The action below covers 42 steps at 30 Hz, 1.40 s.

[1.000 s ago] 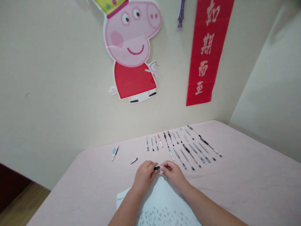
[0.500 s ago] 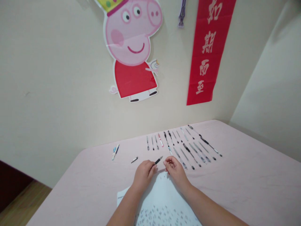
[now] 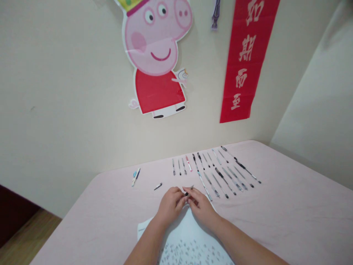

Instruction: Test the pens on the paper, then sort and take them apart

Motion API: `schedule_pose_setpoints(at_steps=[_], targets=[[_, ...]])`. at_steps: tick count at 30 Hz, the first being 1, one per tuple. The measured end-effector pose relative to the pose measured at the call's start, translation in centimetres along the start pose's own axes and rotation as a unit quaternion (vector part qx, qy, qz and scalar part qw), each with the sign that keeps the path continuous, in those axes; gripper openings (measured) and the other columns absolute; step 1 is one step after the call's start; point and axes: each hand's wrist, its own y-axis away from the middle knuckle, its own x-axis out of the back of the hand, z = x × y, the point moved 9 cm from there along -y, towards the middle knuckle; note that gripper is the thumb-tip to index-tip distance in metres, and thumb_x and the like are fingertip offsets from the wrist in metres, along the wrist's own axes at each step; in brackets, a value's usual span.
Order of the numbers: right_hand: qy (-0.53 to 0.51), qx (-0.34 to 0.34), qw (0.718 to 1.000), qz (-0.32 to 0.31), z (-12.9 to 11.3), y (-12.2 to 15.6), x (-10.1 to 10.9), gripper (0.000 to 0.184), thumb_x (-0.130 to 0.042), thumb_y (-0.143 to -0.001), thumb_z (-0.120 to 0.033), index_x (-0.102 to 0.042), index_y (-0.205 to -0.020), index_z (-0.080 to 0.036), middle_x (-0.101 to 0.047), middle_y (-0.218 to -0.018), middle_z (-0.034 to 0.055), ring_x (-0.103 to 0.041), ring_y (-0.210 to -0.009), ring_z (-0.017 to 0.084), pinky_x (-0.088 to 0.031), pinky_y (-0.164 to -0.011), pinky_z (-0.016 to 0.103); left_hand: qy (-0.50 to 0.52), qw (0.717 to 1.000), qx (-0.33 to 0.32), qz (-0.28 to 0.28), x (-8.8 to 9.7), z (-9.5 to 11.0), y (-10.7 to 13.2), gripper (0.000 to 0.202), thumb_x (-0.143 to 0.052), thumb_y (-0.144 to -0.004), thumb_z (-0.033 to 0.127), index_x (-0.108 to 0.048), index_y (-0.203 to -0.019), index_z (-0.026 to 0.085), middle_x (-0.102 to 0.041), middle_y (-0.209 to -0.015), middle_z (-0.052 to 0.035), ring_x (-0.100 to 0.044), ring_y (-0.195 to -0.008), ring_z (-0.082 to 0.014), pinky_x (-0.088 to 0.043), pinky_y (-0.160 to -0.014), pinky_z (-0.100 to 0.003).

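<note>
In the head view my left hand (image 3: pixel 171 204) is closed around a black pen (image 3: pixel 188 192), whose pale pointed end slants up to the right. My right hand (image 3: pixel 202 208) meets it from the other side, its fingers bent round the front part of the same pen and partly hiding it. Both hands are above the top of a white sheet (image 3: pixel 187 232) that carries small dark marks. A short black-and-silver piece (image 3: pixel 158 186), perhaps a pen cap, lies beyond my left hand.
Two rows of pens (image 3: pixel 220 178) lie on the pink tablecloth (image 3: pixel 110 213), behind and right of my hands. A few blue-and-white pens (image 3: pixel 136 177) rest at the back left. The wall behind bears a cartoon pig cutout (image 3: pixel 160 92) and a red banner (image 3: pixel 237 88).
My right hand has moved left and closed in on the pen in my left hand. A blue-and-white pen that it partly covered now shows fully. The view has shifted slightly.
</note>
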Motion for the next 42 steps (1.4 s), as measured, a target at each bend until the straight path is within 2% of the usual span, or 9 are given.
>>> schedule_pose_setpoints(at_steps=[3, 6, 9, 12, 18, 26, 31, 35, 42], targets=[[0.004, -0.003, 1.000, 0.017, 0.5, 0.0, 0.2, 0.050, -0.046, -0.078, -0.009, -0.057, -0.123, -0.026, -0.062, -0.102, 0.0061, -0.057, -0.090, 0.018, -0.047, -0.080, 0.032, -0.034, 0.998, 0.006, 0.043, 1.0, -1.3, 0.0, 0.029, -0.039, -0.090, 0.028, -0.067, -0.091, 0.020, -0.065, -0.089, -0.0085, -0.057, -0.088, -0.0185, -0.047, -0.080, -0.036], [0.008, -0.020, 0.999, 0.030, 1.1, 0.0, 0.4, 0.048, -0.046, -0.076, -0.009, -0.059, -0.120, -0.025, -0.063, -0.096, 0.0055, -0.057, -0.083, 0.017, -0.047, -0.075, 0.029, -0.125, 0.985, 0.067, 0.101, 2.0, -4.6, 0.5, 0.029, -0.041, -0.088, 0.023, -0.065, -0.104, 0.019, -0.062, -0.113, -0.0112, -0.052, -0.110, -0.0245, -0.041, -0.095, -0.046], [0.002, -0.036, 0.999, 0.039, 1.4, 0.0, 0.6, 0.046, -0.047, -0.076, -0.010, -0.061, -0.117, -0.024, -0.063, -0.093, 0.0055, -0.057, -0.079, 0.017, -0.047, -0.069, 0.027, -0.186, 0.969, 0.140, 0.086, 1.8, -8.1, 1.3, 0.036, -0.043, -0.081, 0.010, -0.064, -0.110, 0.018, -0.058, -0.123, -0.0117, -0.049, -0.117, -0.0255, -0.038, -0.100, -0.046], [-0.006, -0.042, 0.998, 0.044, 1.3, 0.0, 0.6, 0.044, -0.046, -0.076, -0.011, -0.062, -0.116, -0.022, -0.063, -0.092, 0.0060, -0.057, -0.076, 0.016, -0.047, -0.066, 0.026, -0.194, 0.961, 0.182, 0.070, 1.6, -10.1, 1.9, 0.040, -0.043, -0.078, 0.005, -0.064, -0.110, 0.016, -0.060, -0.121, -0.0117, -0.053, -0.113, -0.0230, -0.041, -0.097, -0.040], [-0.038, -0.053, 0.997, 0.051, 1.4, 0.0, 0.8, 0.041, -0.043, -0.077, -0.011, -0.064, -0.111, -0.021, -0.063, -0.096, 0.0068, -0.058, -0.068, 0.014, -0.047, -0.064, 0.027, -0.108, 0.975, 0.162, 0.112, 2.3, -9.6, 1.6, 0.029, -0.043, -0.086, 0.019, -0.070, -0.094, 0.017, -0.068, -0.102, -0.0097, -0.061, -0.097, -0.0210, -0.047, -0.089, -0.038], [-0.050, -0.066, 0.995, 0.058, 1.6, -0.1, 0.9, 0.029, -0.047, -0.071, -0.011, -0.066, -0.092, -0.019, -0.066, -0.083, 0.0047, -0.061, -0.076, 0.017, -0.047, -0.068, 0.029, 0.045, 0.979, 0.157, 0.125, 1.7, -9.5, 1.2, 0.027, -0.047, -0.075, 0.007, -0.068, -0.089, 0.017, -0.069, -0.094, -0.0055, -0.062, -0.090, -0.0166, -0.049, -0.086, -0.034], [-0.125, -0.080, 0.989, 0.013, 2.1, 0.3, -0.5, 0.016, -0.046, -0.082, -0.025, -0.057, -0.092, -0.019, -0.059, -0.063, -0.0013, -0.056, -0.057, 0.013, -0.044, -0.056, 0.025, 0.058, 0.975, 0.172, 0.124, 1.6, -9.7, 1.2, 0.018, -0.052, -0.076, 0.014, -0.068, -0.084, 0.019, -0.070, -0.087, -0.0038, -0.063, -0.084, -0.0168, -0.050, -0.080, -0.032], [-0.126, -0.074, 0.988, -0.043, 1.6, 0.5, -1.5, 0.023, -0.042, -0.089, -0.037, -0.054, -0.097, -0.019, -0.058, -0.061, -0.0015, -0.055, -0.054, 0.013, -0.043, -0.054, 0.025, 0.073, 0.974, 0.175, 0.121, 1.4, -10.0, 1.2, 0.016, -0.053, -0.076, 0.015, -0.068, -0.082, 0.019, -0.070, -0.085, -0.0033, -0.063, -0.082, -0.0162, -0.050, -0.078, -0.031], [-0.047, -0.047, 0.993, -0.099, -0.6, 0.8, -1.9, 0.024, -0.047, -0.085, -0.029, -0.061, -0.070, -0.017, -0.058, -0.061, 0.0000, -0.053, -0.060, 0.013, -0.041, -0.059, 0.024, 0.099, 0.973, 0.174, 0.117, 1.0, -10.7, 1.2, 0.023, -0.053, -0.074, 0.008, -0.069, -0.084, 0.019, -0.070, -0.092, -0.0037, -0.064, -0.089, -0.0152, -0.051, -0.085, -0.032]])
